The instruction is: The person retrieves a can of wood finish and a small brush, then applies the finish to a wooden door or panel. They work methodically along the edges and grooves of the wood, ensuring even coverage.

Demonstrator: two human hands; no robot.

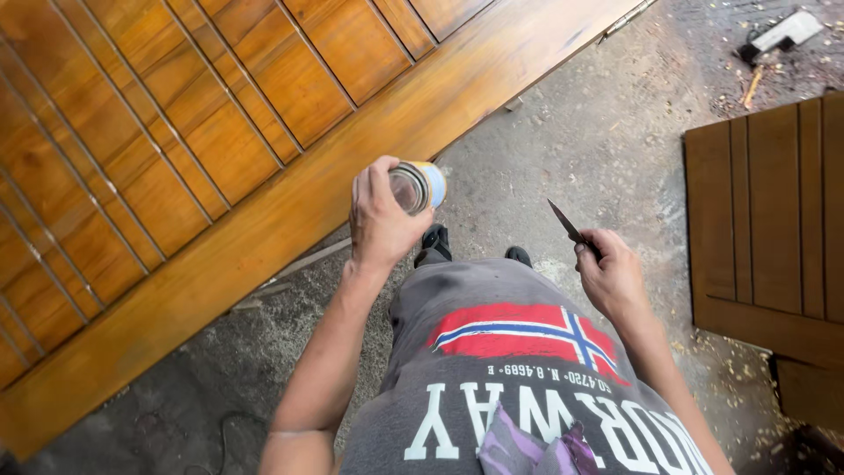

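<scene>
My left hand grips a small metal can with a blue and yellow label, held on its side in front of my body. My right hand is closed around a thin dark blade that points up and to the left, toward the can. The blade tip and the can are apart. Below both hands are my grey printed shirt and my dark shoes on the concrete floor.
A large glossy slatted wooden door lies flat on the left. A darker wooden panel sits at the right. A small tool and wood chips lie on the concrete floor at the top right.
</scene>
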